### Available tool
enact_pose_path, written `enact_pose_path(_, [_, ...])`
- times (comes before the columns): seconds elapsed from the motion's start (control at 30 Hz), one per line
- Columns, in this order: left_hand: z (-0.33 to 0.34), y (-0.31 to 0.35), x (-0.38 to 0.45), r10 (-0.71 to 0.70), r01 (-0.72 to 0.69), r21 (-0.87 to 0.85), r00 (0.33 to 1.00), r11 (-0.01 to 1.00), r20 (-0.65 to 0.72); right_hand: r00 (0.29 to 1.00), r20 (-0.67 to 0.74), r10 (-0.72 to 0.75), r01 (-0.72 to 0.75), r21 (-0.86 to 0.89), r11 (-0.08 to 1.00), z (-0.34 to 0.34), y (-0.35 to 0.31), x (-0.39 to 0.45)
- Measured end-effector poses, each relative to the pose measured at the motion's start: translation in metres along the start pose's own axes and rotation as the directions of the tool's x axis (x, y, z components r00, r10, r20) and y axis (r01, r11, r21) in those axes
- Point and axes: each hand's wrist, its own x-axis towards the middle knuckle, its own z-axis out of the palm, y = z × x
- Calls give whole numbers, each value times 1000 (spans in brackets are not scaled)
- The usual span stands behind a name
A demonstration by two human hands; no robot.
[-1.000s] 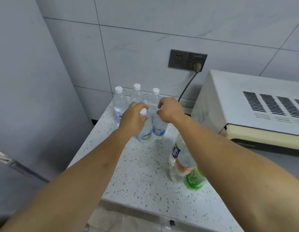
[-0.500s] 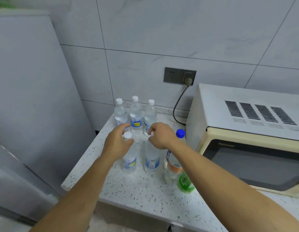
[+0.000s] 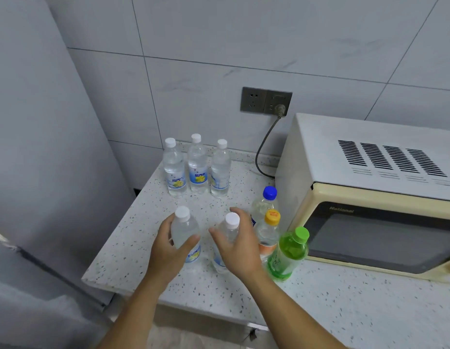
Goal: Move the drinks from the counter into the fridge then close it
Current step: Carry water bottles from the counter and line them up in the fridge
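Two bottles (image 3: 184, 233) nearer, both hands' grip

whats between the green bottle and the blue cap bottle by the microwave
In the head view, one bottle: the orange-capped bottle stands between the green bottle and the blue-capped bottle, all crowded together beside the microwave.

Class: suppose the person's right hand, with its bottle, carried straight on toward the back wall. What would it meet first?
Probably the rightmost bottle of the back row of three, standing ahead of the right hand; depth is uncertain from one view.
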Motion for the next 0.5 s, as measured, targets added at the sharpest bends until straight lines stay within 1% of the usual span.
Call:
enact_pose_path(0.2, [4, -28, 4, -100, 99, 40, 994, 994, 36, 995, -23, 97, -95, 65, 993, 12, 24, -16])
enact_pose_path(0.3, [10, -37, 4, -140, 139, 17, 988, 990, 66, 982, -3, 191, -190, 89, 978, 19, 38, -19])
enact_pose_path(0.37, [12, -42, 2, -164, 165, -9, 984, 986, 65, 973, -7, 229, -227, 102, 969, 24, 47, -23])
enact_pose_path(0.5, [11, -51, 0, -145, 147, -33, 989, 989, 40, 975, -42, 218, -212, 115, 970, 31, 53, -29])
